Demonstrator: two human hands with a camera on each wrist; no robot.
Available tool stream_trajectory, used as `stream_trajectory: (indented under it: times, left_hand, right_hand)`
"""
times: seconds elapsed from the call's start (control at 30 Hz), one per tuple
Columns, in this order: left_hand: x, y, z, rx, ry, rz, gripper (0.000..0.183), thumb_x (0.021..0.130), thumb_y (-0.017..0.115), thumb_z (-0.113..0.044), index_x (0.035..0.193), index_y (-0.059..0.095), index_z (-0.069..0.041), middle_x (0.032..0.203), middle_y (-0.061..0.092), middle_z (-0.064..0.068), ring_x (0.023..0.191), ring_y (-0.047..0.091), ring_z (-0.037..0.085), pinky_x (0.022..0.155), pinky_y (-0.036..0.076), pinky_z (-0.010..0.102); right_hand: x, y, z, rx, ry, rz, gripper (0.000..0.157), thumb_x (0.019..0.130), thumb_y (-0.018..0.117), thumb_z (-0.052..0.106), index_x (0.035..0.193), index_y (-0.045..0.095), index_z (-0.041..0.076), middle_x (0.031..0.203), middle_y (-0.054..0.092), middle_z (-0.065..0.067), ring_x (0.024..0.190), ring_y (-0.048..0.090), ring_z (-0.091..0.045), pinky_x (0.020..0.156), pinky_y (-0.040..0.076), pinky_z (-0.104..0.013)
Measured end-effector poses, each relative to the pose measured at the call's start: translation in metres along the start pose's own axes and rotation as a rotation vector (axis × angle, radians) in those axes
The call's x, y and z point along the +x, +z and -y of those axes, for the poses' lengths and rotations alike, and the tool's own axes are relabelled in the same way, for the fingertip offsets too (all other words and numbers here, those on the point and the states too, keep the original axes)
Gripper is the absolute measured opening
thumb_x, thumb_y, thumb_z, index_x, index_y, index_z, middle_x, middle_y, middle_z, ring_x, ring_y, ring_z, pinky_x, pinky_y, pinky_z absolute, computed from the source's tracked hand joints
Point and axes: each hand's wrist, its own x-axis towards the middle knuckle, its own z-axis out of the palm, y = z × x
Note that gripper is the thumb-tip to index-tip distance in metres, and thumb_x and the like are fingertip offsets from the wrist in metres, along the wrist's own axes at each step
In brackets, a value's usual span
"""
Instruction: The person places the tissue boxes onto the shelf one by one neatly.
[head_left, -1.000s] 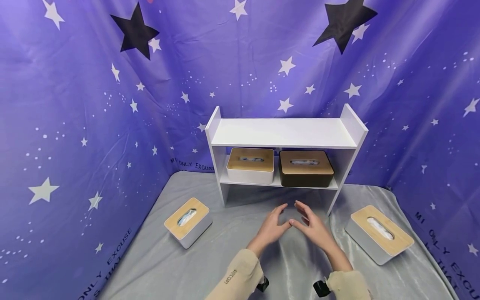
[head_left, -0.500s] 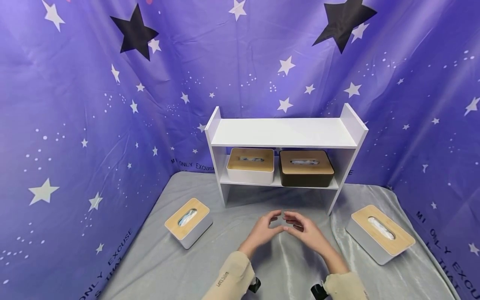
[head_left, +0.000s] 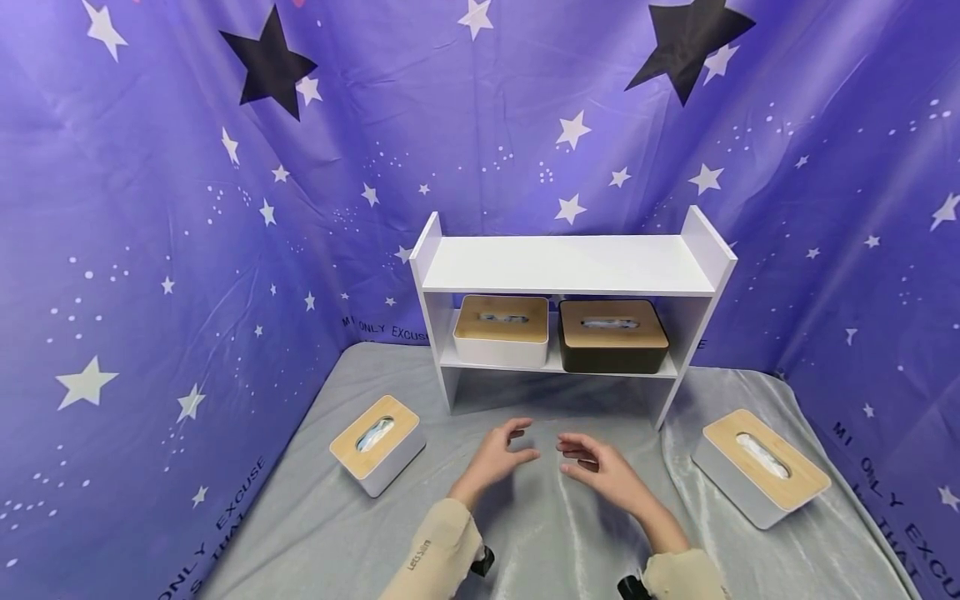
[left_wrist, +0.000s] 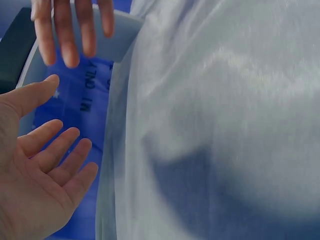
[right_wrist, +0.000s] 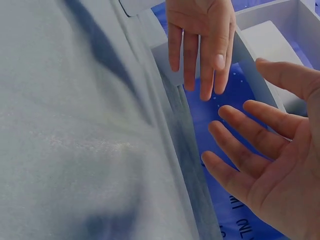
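Note:
My left hand (head_left: 491,458) and right hand (head_left: 607,477) hover over the grey cloth in front of the white shelf, palms facing, with a gap between them. Both are bare and hold nothing; their fingers are relaxed and slightly bent. In the left wrist view the left hand (left_wrist: 45,175) shows its palm; the right wrist view shows the right hand (right_wrist: 270,155) likewise. On the middle board of the shelf (head_left: 567,265) sit a white tissue box (head_left: 501,352) and a dark tissue box (head_left: 611,360), both with wooden lids. Neither hand touches them.
A light tissue box (head_left: 386,467) with a wooden lid stands angled on the cloth (head_left: 300,525) at left. Another light tissue box (head_left: 735,483) stands at right. A purple star-printed curtain (head_left: 495,125) surrounds the cloth-covered surface at the back and sides.
The hands were close together with thumbs nearly touching; they have drawn back towards me and parted, the left hand moving left. The boxes and shelf have not moved.

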Motion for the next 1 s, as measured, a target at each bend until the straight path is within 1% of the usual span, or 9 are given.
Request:
stream_trajectory:
  times: [0.13, 0.2, 0.27, 0.4, 0.57, 0.63, 0.77, 0.87, 1.0]
  left_hand:
    - [-0.002, -0.013, 0.007, 0.007, 0.012, -0.025, 0.053, 0.09, 0.073, -0.017, 0.137, 0.056, 0.0, 0.139, 0.059, 0.02, 0.126, 0.059, 0.04, 0.106, 0.047, 0.055]
    - [-0.003, -0.02, 0.011, 0.008, 0.023, -0.04, 0.053, 0.089, 0.073, -0.015, 0.136, 0.056, 0.003, 0.138, 0.059, 0.023, 0.125, 0.059, 0.042, 0.107, 0.047, 0.055]
    - [-0.004, -0.027, 0.014, -0.001, 0.014, -0.053, 0.053, 0.089, 0.073, -0.014, 0.136, 0.055, 0.004, 0.138, 0.059, 0.024, 0.126, 0.058, 0.042, 0.108, 0.046, 0.055]
    - [-0.006, -0.044, 0.021, -0.016, -0.005, -0.092, 0.053, 0.089, 0.073, -0.013, 0.136, 0.055, 0.004, 0.138, 0.057, 0.026, 0.127, 0.057, 0.043, 0.109, 0.044, 0.056]
    - [-0.009, -0.065, 0.027, -0.031, 0.009, -0.158, 0.05, 0.087, 0.074, -0.008, 0.132, 0.056, 0.007, 0.136, 0.058, 0.03, 0.125, 0.056, 0.048, 0.108, 0.043, 0.061]
    - [-0.01, -0.074, 0.03, -0.031, -0.001, -0.182, 0.049, 0.087, 0.073, -0.007, 0.132, 0.057, 0.007, 0.136, 0.058, 0.029, 0.125, 0.056, 0.048, 0.108, 0.043, 0.061]
    - [-0.012, -0.091, 0.038, -0.001, -0.024, -0.231, 0.05, 0.088, 0.073, -0.008, 0.133, 0.057, 0.006, 0.137, 0.058, 0.028, 0.127, 0.056, 0.046, 0.11, 0.043, 0.059]
    - [-0.016, -0.104, 0.043, -0.003, -0.05, -0.27, 0.05, 0.089, 0.072, -0.008, 0.134, 0.056, 0.006, 0.138, 0.058, 0.026, 0.128, 0.055, 0.045, 0.111, 0.043, 0.057]
    - [-0.025, -0.12, 0.044, -0.01, -0.07, -0.335, 0.048, 0.09, 0.071, -0.008, 0.135, 0.057, 0.002, 0.139, 0.059, 0.023, 0.128, 0.057, 0.043, 0.108, 0.047, 0.054]
  right_hand:
    - [-0.001, 0.002, 0.002, -0.002, 0.015, 0.011, 0.049, 0.096, 0.065, 0.012, 0.136, 0.05, -0.012, 0.128, 0.062, -0.031, 0.116, 0.062, -0.048, 0.097, 0.056, -0.041]
    - [-0.002, 0.002, 0.003, 0.001, 0.017, 0.013, 0.049, 0.096, 0.065, 0.011, 0.136, 0.05, -0.012, 0.128, 0.062, -0.031, 0.116, 0.062, -0.048, 0.097, 0.057, -0.037]
    - [-0.003, 0.002, 0.003, 0.001, 0.009, 0.017, 0.049, 0.096, 0.065, 0.011, 0.136, 0.051, -0.012, 0.128, 0.062, -0.031, 0.115, 0.062, -0.048, 0.096, 0.057, -0.04]
    - [-0.004, 0.004, 0.0, 0.003, 0.003, 0.015, 0.049, 0.095, 0.066, 0.012, 0.135, 0.052, -0.011, 0.126, 0.064, -0.029, 0.114, 0.063, -0.046, 0.096, 0.055, -0.049]
    - [-0.006, 0.005, -0.003, 0.012, -0.008, 0.014, 0.049, 0.095, 0.067, 0.013, 0.134, 0.053, -0.011, 0.124, 0.065, -0.029, 0.112, 0.064, -0.044, 0.095, 0.056, -0.048]
    - [-0.007, 0.005, -0.005, 0.013, -0.01, 0.013, 0.049, 0.095, 0.067, 0.014, 0.134, 0.053, -0.011, 0.124, 0.065, -0.029, 0.112, 0.065, -0.043, 0.094, 0.057, -0.047]
    - [-0.008, 0.005, -0.006, 0.019, -0.005, 0.011, 0.05, 0.095, 0.067, 0.014, 0.134, 0.052, -0.012, 0.124, 0.064, -0.029, 0.112, 0.066, -0.038, 0.094, 0.057, -0.047]
    - [-0.009, 0.005, -0.007, 0.028, 0.001, 0.015, 0.05, 0.095, 0.067, 0.015, 0.135, 0.052, -0.012, 0.125, 0.064, -0.029, 0.112, 0.066, -0.038, 0.095, 0.056, -0.047]
    - [-0.009, 0.005, -0.008, 0.034, 0.009, 0.02, 0.05, 0.095, 0.067, 0.015, 0.135, 0.052, -0.012, 0.125, 0.064, -0.029, 0.112, 0.066, -0.037, 0.095, 0.056, -0.046]
